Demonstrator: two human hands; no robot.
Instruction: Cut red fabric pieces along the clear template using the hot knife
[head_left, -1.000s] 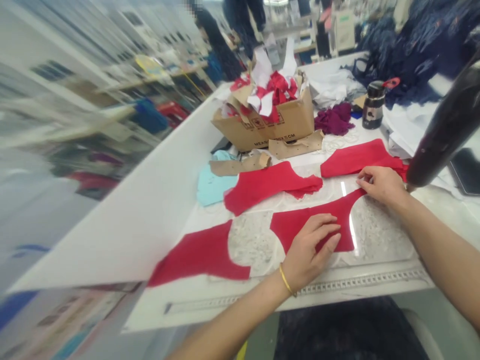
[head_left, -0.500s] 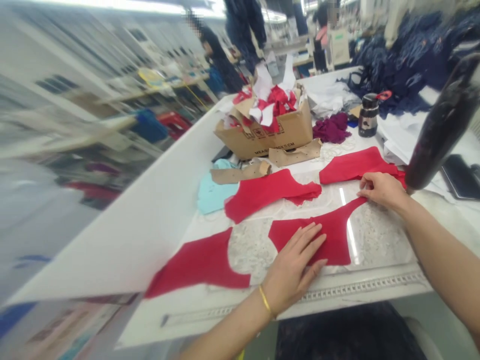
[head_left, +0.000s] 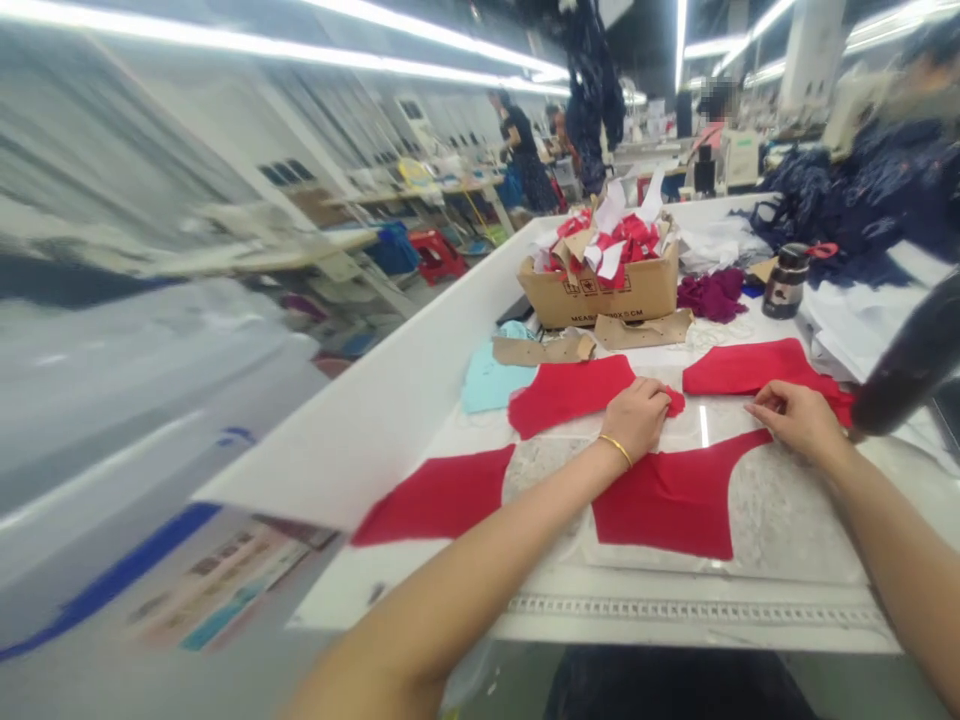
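My left hand (head_left: pixel 636 418), with a yellow bangle at the wrist, pinches the narrow right end of the upper-left red fabric piece (head_left: pixel 574 390). My right hand (head_left: pixel 799 418) has its thumb and fingertips together just above the thin strap end of the lower red piece (head_left: pixel 675 495); whether anything is between them is too small to tell. That lower piece lies flat near the table's front edge. Another red piece (head_left: pixel 442 490) lies at the left, partly behind my left forearm. Behind my right hand lies a red stack (head_left: pixel 757 368).
A cardboard box (head_left: pixel 607 300) of red and white scraps stands at the back, with brown strips and light-blue pieces (head_left: pixel 491 378) before it. A dark bottle (head_left: pixel 786 283) and a dark machine arm (head_left: pixel 911 350) are at the right. A measuring tape (head_left: pixel 675 608) lines the front edge.
My left hand has left the lower red piece and moved up to the right end of the upper-left piece. My right hand stays near the strap end. The view has shifted.
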